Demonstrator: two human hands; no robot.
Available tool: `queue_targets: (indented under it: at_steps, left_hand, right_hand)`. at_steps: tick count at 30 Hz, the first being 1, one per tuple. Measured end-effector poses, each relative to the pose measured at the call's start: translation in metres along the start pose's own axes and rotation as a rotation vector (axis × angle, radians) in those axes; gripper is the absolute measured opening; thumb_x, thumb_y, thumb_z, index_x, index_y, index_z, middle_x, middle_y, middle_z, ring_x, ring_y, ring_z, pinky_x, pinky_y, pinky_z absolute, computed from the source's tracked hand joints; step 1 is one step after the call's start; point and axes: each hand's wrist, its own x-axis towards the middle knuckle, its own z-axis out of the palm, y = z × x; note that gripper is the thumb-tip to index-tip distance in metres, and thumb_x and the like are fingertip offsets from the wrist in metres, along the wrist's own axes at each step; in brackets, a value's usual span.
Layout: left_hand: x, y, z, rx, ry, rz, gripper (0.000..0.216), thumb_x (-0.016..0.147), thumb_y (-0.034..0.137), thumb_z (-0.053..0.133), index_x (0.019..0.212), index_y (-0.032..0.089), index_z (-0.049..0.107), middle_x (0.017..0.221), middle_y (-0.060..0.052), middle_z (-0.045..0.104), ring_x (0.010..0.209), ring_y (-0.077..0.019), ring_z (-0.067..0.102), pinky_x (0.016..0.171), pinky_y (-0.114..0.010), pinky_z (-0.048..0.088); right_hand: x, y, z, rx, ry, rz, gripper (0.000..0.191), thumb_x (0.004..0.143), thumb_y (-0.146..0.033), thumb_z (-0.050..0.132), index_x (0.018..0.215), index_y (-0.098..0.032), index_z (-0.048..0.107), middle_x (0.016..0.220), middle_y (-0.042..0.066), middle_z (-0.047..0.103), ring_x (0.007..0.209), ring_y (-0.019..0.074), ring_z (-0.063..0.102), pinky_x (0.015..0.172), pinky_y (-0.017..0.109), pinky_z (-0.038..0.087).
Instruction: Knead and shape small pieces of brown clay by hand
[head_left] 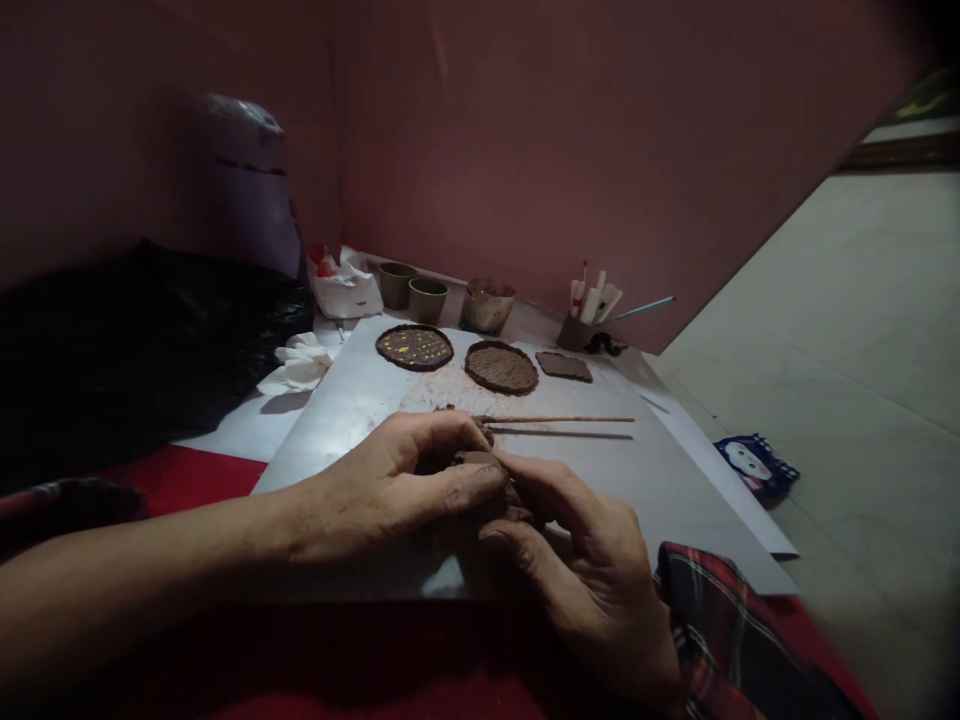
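Observation:
My left hand (pixel 409 475) and my right hand (pixel 592 570) meet over the near part of a grey sheet (pixel 675 480), both closed around a small brown lump of clay (pixel 491 470). The fingers of each hand wrap and pinch it, so most of the lump is hidden. A thin wooden stick (pixel 559 419) lies on the sheet just beyond my hands. Farther back lie two round clay discs, one with yellow dots (pixel 414 347) and one plain (pixel 501 367), plus a small flat clay piece (pixel 564 366).
Two small cups (pixel 411 288), a metal bowl (pixel 487 305) and a holder with tools and a brush (pixel 589 315) stand by the pink wall. Black plastic (pixel 135 340) and crumpled tissue (pixel 300 362) lie left. A small printed pouch (pixel 754 465) rests on the floor at right.

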Motion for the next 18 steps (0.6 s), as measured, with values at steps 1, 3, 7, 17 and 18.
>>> queue_targets:
  at_steps: [1, 3, 7, 17, 18]
  left_hand:
    - [0.0, 0.0, -0.0001, 0.005, -0.004, -0.002, 0.019, 0.089, 0.031, 0.052, 0.093, 0.014, 0.061, 0.081, -0.001, 0.059, 0.075, -0.013, 0.052, 0.064, -0.023, 0.043]
    - [0.0, -0.0005, -0.0008, 0.014, -0.013, 0.004, 0.022, 0.089, 0.033, 0.053, 0.093, 0.014, 0.061, 0.082, -0.001, 0.06, 0.076, -0.0131, 0.052, 0.064, -0.023, 0.043]
    - [0.0005, -0.0022, -0.0025, -0.005, -0.024, 0.027, 0.022, 0.089, 0.034, 0.053, 0.091, 0.014, 0.06, 0.08, 0.0, 0.057, 0.074, -0.0114, 0.051, 0.063, -0.021, 0.042]
    - [0.0004, -0.0017, -0.0018, 0.043, -0.001, 0.01, 0.016, 0.087, 0.029, 0.057, 0.092, 0.015, 0.062, 0.084, -0.001, 0.061, 0.078, -0.0135, 0.053, 0.065, -0.023, 0.042]
    - [0.0004, -0.0015, -0.0017, 0.054, 0.005, 0.012, 0.016, 0.086, 0.029, 0.057, 0.092, 0.015, 0.062, 0.083, -0.001, 0.061, 0.077, -0.0135, 0.053, 0.065, -0.023, 0.042]
  right_hand:
    - [-0.0001, 0.0, 0.0, 0.001, 0.002, 0.0, 0.033, 0.087, -0.021, 0.058, 0.12, -0.024, 0.055, 0.093, 0.001, 0.069, 0.077, 0.0125, 0.066, 0.065, 0.02, 0.054]
    - [0.0, 0.0, -0.0005, -0.003, -0.002, -0.002, 0.034, 0.087, -0.021, 0.058, 0.12, -0.024, 0.055, 0.093, 0.0, 0.069, 0.079, 0.0126, 0.066, 0.068, 0.02, 0.054]
    - [0.0007, -0.0002, -0.0018, -0.004, -0.003, -0.029, 0.034, 0.086, -0.018, 0.058, 0.12, -0.023, 0.055, 0.095, 0.0, 0.069, 0.083, 0.013, 0.067, 0.07, 0.02, 0.053]
    - [0.0001, 0.0, -0.0002, 0.001, -0.001, -0.029, 0.035, 0.085, -0.016, 0.058, 0.119, -0.021, 0.055, 0.097, 0.001, 0.069, 0.086, 0.0131, 0.068, 0.071, 0.019, 0.053]
    - [0.0001, 0.0005, -0.0004, -0.003, -0.005, -0.028, 0.035, 0.085, -0.016, 0.058, 0.12, -0.021, 0.055, 0.097, 0.001, 0.069, 0.086, 0.013, 0.068, 0.071, 0.019, 0.053]
